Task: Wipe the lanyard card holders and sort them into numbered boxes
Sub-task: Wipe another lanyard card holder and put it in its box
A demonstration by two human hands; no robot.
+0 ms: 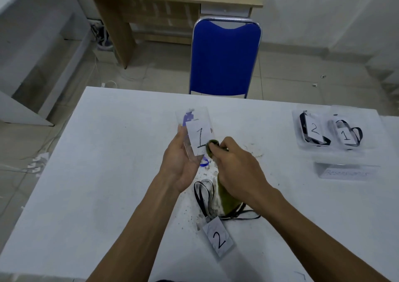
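Over the white table (108,152), left hand (179,165) cradles card holder (195,135), right hand (235,165) rubbing cloth (212,146)

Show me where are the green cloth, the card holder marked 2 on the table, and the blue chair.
green cloth (225,197): head view, its hanging lower part.
card holder marked 2 (218,239): head view, on the written number.
blue chair (224,59): head view, middle of backrest.

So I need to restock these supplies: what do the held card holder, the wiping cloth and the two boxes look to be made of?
The card holder in the left hand looks like clear, glossy flexible plastic; the table shows through around its paper "1" insert. The cloth gripped by the right hand seems soft, matte olive fabric, bunched and drooping. The boxes appear to be clear, thin plastic, their contents visible through the walls.
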